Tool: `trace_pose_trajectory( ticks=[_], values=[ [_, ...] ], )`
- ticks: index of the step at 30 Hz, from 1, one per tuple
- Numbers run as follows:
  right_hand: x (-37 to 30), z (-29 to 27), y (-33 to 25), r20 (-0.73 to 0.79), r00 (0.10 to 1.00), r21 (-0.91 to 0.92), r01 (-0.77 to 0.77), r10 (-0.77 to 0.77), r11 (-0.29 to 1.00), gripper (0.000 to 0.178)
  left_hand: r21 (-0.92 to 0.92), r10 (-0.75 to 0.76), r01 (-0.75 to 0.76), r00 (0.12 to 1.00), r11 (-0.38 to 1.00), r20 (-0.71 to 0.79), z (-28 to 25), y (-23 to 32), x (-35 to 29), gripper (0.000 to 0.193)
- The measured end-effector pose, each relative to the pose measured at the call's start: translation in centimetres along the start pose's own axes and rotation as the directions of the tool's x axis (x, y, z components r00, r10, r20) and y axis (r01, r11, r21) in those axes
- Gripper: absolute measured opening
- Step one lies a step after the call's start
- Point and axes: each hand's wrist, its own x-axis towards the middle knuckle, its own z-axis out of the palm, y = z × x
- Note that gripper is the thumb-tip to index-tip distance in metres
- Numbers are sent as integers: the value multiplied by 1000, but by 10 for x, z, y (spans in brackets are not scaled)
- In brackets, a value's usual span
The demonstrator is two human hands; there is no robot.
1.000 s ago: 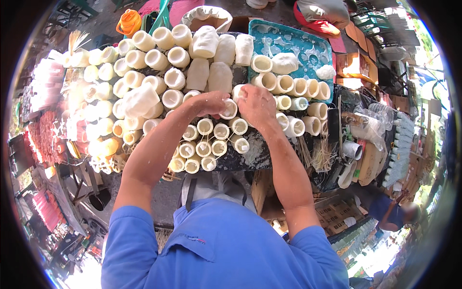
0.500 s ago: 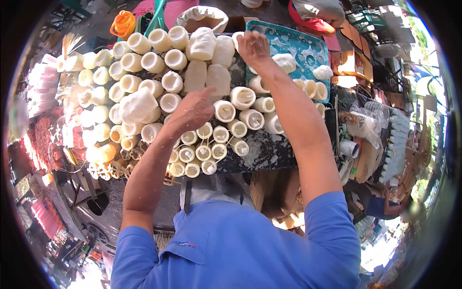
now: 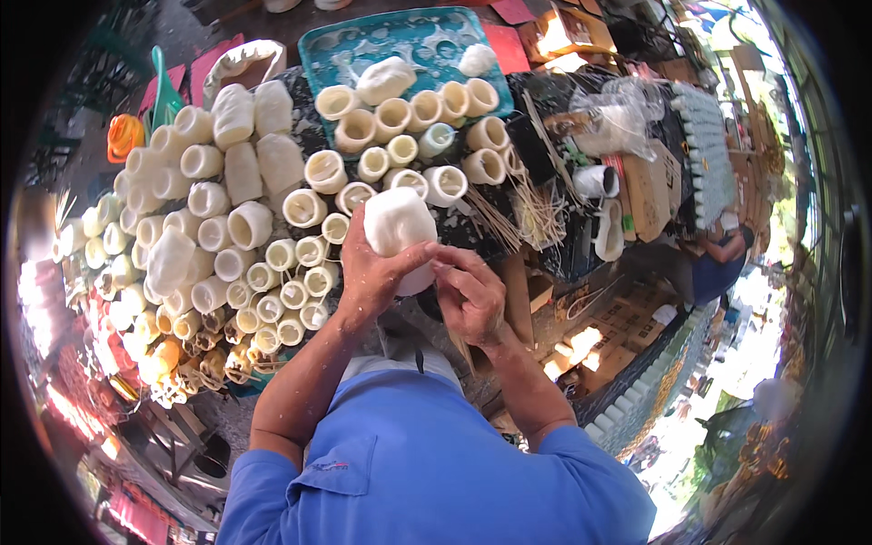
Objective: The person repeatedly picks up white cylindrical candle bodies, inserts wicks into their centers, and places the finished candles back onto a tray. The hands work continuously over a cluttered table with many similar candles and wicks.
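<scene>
My left hand is wrapped round the side of a white, rounded wax candle, held up in front of my chest above the table's near edge. My right hand is at the candle's right side, its fingers curled and pinched together close to my left thumb. Whatever lies between those right fingertips is too small to make out. Just beyond the held candle stand hollow cream wax cups, some with thin wicks inside. Smaller wax cups cluster to the left of my left hand.
At the back is a teal tray with white wax lumps. Larger white wax pieces are piled at the left. Thin sticks and cardboard lie to the right. Another person sits at the far right.
Both hands have come back from over the table and now meet in front of me at a white candle. The view has turned right, so the table's things appear further left.
</scene>
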Motion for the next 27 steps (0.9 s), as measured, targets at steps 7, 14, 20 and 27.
trace_pose_trajectory(
  ticks=[7, 14, 20, 27],
  values=[
    [-102, 23, 63, 221, 709, 593, -643, 669, 485, 42, 586, 134, -228, 971, 778, 200, 28, -109, -1, 94],
    [-116, -18, 145, 251, 618, 327, -779, 745, 535, 23, 595, 135, -184, 983, 782, 126, 22, -141, -11, 83],
    [-93, 13, 241, -145, 878, -353, -477, 456, 805, 11, -76, -42, 51, 993, 996, 114, 21, -144, -30, 78],
    [-80, 27, 258, -156, 683, -396, -705, 714, 588, 25, -488, -161, 471, 820, 735, 549, 9, -149, -47, 93]
  ],
)
